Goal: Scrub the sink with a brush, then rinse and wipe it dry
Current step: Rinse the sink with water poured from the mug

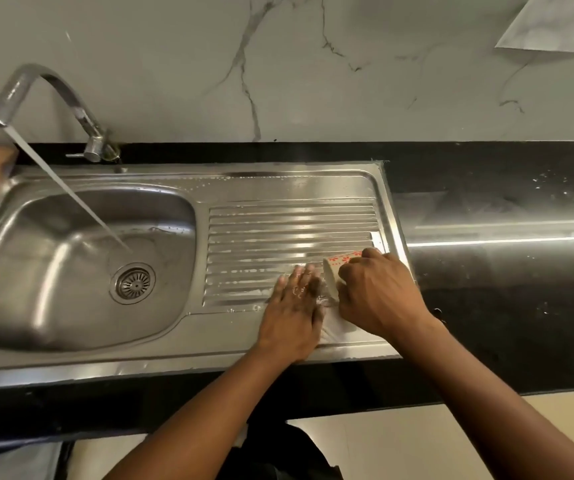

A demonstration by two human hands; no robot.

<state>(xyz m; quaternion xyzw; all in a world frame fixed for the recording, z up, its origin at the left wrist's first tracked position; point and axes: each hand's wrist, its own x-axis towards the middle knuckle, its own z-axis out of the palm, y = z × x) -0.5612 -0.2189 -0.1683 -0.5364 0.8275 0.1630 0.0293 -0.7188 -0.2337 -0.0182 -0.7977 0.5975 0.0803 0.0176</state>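
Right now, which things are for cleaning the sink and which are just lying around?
For the job: sink, running tap, flowered cup in the right hand, left hand on the drainboard.
Just there: black counter, marbled wall, pale slab top right.

wet glossy steel sink (pixel 105 355), polished black stone counter (pixel 503 306), veined marble wall (pixel 313 64)

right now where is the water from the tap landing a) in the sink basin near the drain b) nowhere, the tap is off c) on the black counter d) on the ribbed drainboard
A: the stream from the tap slants down into the basin and lands close by the drain.
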